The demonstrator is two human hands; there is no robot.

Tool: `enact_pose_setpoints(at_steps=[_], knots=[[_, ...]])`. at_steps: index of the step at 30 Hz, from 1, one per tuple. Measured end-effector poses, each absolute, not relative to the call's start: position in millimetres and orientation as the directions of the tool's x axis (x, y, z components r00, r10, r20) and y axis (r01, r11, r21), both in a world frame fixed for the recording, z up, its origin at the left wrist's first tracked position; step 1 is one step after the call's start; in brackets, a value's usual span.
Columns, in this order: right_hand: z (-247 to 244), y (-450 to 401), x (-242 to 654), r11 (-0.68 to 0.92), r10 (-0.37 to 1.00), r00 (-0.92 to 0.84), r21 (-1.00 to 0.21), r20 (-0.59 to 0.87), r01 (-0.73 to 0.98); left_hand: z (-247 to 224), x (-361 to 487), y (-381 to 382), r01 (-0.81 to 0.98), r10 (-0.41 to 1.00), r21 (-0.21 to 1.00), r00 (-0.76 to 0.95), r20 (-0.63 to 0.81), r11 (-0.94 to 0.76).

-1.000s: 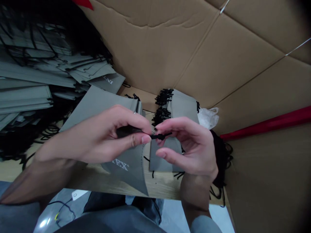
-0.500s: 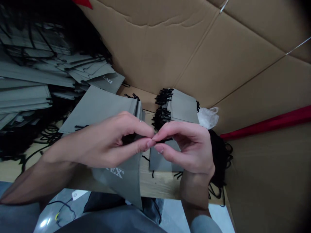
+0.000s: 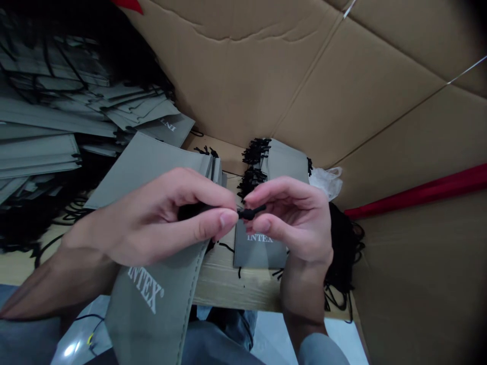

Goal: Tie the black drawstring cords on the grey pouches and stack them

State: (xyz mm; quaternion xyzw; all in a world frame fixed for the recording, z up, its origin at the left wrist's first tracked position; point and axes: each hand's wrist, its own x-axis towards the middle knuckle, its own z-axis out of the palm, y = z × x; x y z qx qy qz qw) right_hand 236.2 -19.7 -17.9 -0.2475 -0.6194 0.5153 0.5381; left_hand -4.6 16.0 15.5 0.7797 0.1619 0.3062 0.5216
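Note:
My left hand (image 3: 171, 215) is closed in a pinch on a black cord (image 3: 249, 213), whose knot and loose end stick out past the fingertips. Below that hand hangs a grey pouch (image 3: 152, 309) with white INTEX lettering and a stitched edge; how the cord joins it is hidden. My right hand (image 3: 294, 218) is around the cord's end with thumb and forefinger apart, apparently not gripping it. Behind the hands, another grey INTEX pouch (image 3: 261, 253) lies flat on the wooden table (image 3: 243, 291).
A stack of grey pouches (image 3: 287, 157) with knotted black cords stands at the back, beside clear plastic (image 3: 327, 182). Many more pouches (image 3: 41, 111) are heaped at left. Black cords (image 3: 342, 253) bunch at right. Cardboard walls (image 3: 243, 66) enclose the back and right.
My right thumb and forefinger have parted and come off the cord, so its knot now shows. The grey pouch has swung left and toward me beneath my left hand.

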Motion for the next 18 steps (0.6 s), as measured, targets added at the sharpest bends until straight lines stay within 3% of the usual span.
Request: enact_pose_setpoints(at_steps=[7,13,18], knots=[[-10,-23,242,0.426,0.873,-0.269,-0.905,0.407,0.012,15,-6,8,0.066,0.735,0.903,0.607,0.301,-0.425],[-15,-24,235,0.463,0.865,-0.286,-0.875,0.412,0.141,15,-9,23,0.078,0.622,0.937,0.766,0.162,-0.34],[-20,-20,230,0.489,0.861,-0.205,-0.869,0.465,0.083,11,-10,36,0.015,0.58,0.914,0.777,0.244,-0.405]])
